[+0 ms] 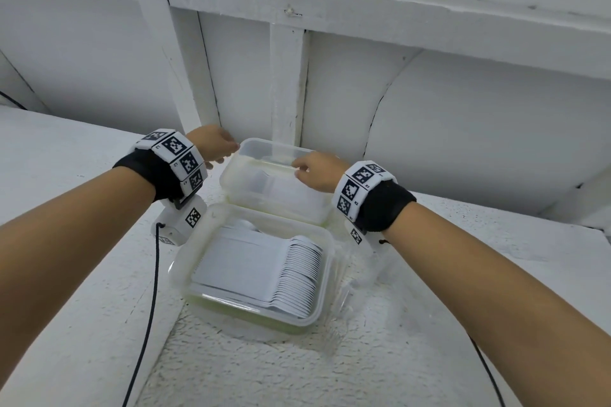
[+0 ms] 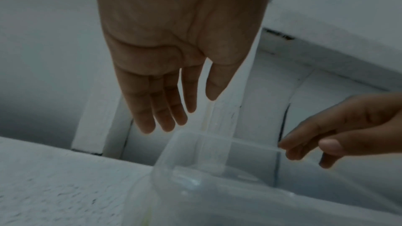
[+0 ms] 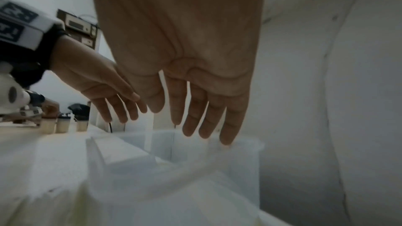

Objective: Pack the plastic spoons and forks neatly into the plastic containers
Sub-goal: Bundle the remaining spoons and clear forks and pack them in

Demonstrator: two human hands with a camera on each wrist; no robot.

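Note:
Two clear plastic containers stand on the white table. The near container (image 1: 325, 277) is packed with a neat row of white plastic spoons (image 1: 297, 277). The far container (image 1: 231, 175) holds white cutlery (image 1: 264, 182) that is blurred through its wall. My left hand (image 1: 216, 145) is at its far left corner with fingers (image 2: 161, 109) straight and holding nothing. My right hand (image 1: 314, 170) is at the far right rim (image 2: 250, 144); its fingers (image 3: 226, 135) and thumb (image 2: 330, 145) pinch that rim.
A white wall with painted beams (image 1: 287, 82) rises right behind the far container. Crumpled clear wrapping (image 1: 350, 287) lies right of the near container. Black cables (image 1: 148, 307) trail from both wrists. Small bottles (image 3: 63, 124) stand on a wooden surface far left.

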